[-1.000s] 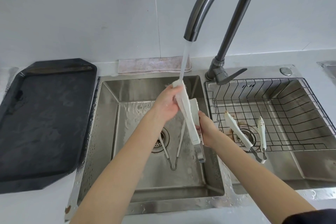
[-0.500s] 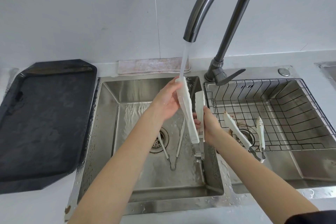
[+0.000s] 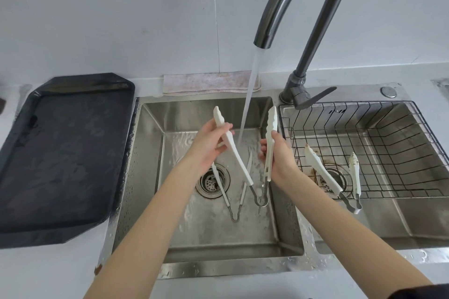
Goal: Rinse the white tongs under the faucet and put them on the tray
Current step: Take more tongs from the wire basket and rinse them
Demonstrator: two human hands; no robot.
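White tongs point(image 3: 237, 156) with a metal hinge hang over the left basin, tips up and spread wide apart. My left hand point(image 3: 209, 145) grips the left arm and my right hand point(image 3: 277, 155) grips the right arm. Water falls from the dark faucet point(image 3: 303, 7) as a stream point(image 3: 250, 94) between the two arms, touching neither. The black tray point(image 3: 63, 158) lies on the counter to the left of the sink, wet.
A second pair of tongs point(image 3: 233, 201) lies on the left basin floor by the drain point(image 3: 213, 181). A third, soiled pair point(image 3: 323, 177) rests in the wire basket point(image 3: 379, 128) in the right basin. A folded cloth point(image 3: 209, 81) sits behind the sink.
The tongs were held nearly shut under the stream; my hands have moved apart and spread the two arms wide, so the water now passes between them.
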